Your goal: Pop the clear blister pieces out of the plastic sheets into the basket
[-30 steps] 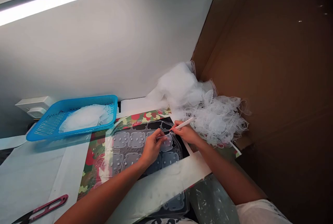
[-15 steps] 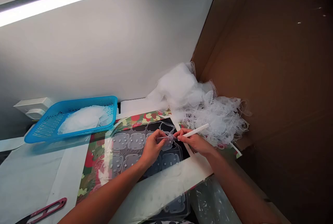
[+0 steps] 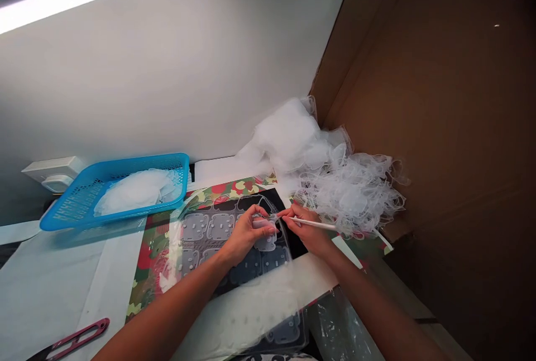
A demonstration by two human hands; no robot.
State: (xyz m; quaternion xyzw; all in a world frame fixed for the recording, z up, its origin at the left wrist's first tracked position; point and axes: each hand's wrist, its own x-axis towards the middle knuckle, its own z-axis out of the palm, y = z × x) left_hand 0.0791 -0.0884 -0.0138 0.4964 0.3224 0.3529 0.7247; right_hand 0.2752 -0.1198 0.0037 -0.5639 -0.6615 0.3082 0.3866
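Observation:
A clear sheet of moulded silicone pieces (image 3: 218, 241) lies on a black mat over a patterned cloth. My left hand (image 3: 245, 233) pinches one clear piece (image 3: 268, 232) at the sheet's far right, fingers closed on it. My right hand (image 3: 307, 232) grips a thin white pen-like tool (image 3: 314, 223), lying almost level, its tip touching the same piece's edge. The two hands' fingertips nearly meet.
A blue basket (image 3: 84, 199) with clear pieces stands at the back left. A heap of white trimmings (image 3: 335, 182) lies at the back right against a cardboard wall (image 3: 439, 126). Pink snips (image 3: 73, 340) rest front left. A white strip (image 3: 268, 288) crosses the sheet's near edge.
The white tool has swung from pointing up and right to lying almost level. My left hand has lowered the piece back onto the sheet.

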